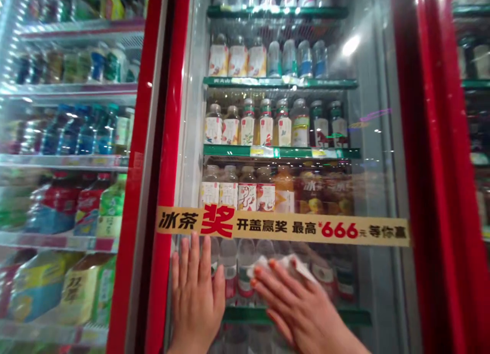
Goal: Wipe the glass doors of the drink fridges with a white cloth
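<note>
My left hand lies flat and open against the glass door of a drinks fridge, near the door's red left frame. My right hand presses a crumpled white cloth onto the glass beside it, fingers stretched over the cloth. Both hands sit just below a yellow banner sticker with printed characters and "666".
Behind the glass, green-edged shelves carry several rows of bottled drinks. Another fridge full of bottles stands to the left. A red door frame runs down the right side, with more shelves beyond it.
</note>
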